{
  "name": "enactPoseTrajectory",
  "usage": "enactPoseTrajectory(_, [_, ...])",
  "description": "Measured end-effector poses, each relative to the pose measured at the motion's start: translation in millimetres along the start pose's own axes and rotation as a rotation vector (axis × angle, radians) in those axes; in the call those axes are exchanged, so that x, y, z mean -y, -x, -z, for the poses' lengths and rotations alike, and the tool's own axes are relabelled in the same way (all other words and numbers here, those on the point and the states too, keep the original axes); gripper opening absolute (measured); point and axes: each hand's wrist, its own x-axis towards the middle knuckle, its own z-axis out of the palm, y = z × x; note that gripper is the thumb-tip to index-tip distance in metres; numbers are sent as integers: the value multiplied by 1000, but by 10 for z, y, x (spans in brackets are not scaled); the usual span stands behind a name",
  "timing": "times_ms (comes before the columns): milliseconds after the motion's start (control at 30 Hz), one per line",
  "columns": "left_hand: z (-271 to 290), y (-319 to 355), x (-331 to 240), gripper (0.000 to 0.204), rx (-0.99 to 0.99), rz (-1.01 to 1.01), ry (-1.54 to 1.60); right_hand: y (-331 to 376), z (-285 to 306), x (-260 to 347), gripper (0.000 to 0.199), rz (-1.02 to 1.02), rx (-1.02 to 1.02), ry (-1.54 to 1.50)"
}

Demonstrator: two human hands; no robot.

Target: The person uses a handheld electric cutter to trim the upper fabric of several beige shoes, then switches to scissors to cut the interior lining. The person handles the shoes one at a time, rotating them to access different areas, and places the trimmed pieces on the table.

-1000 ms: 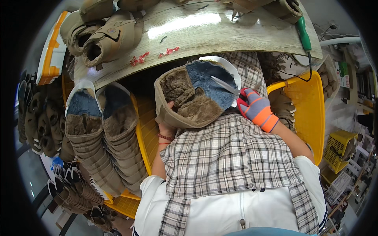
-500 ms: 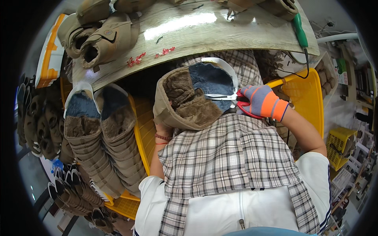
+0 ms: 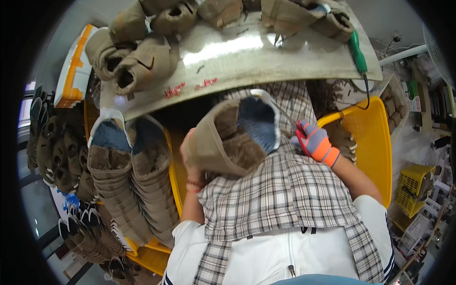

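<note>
A khaki shoe upper [image 3: 205,138] with brown and blue fleece lining and a white edge is held over my lap, its opening toward me. My bare left hand [image 3: 188,154] grips its left side; most of the fingers are hidden behind it. In my right hand [image 3: 317,142], in a grey and orange glove, are red-handled scissors [image 3: 301,137]. Their blades point up and left beside the upper's white edge, apart from the lining. Whether the blades are spread is hard to see.
Several shoe uppers [image 3: 142,69], red scraps [image 3: 175,90] and a green-handled tool [image 3: 357,52] with a cord lie on the table [image 3: 266,61]. Two stacks of uppers [image 3: 111,185] stand left. Yellow baskets [image 3: 368,137] flank me; a white-and-orange box [image 3: 73,66] stands far left.
The scissors have come out of the upper's blue lining and moved right, their blades now turned upward. My left hand has tilted the upper. The whole view has shifted slightly.
</note>
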Motion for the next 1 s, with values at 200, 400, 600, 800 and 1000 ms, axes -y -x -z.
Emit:
enactPoseTrajectory(200, [-390, -723, -2115, 32, 235, -1097, -799, 62, -119, -181, 59, -40, -164, -146])
enactPoseTrajectory(400, [-1153, -1551, -1554, 13, 671, -1243, -1235, -38, -203, -193, 49, -11, -231, -124])
enactPoseTrajectory(600, [-1413, -1980, -1436, 36, 528, -1133, -991, -48, -311, -252, 47, 31, -258, -109])
enactPoseTrajectory(800, [-483, -1704, -1548, 48, -377, -1084, -1035, -40, -376, -317, 46, 23, -261, -192])
enactPoseTrajectory(1000, [730, -1626, -1222, 35, -376, -614, -1227, -69, -338, -210, 45, 55, -240, -194])
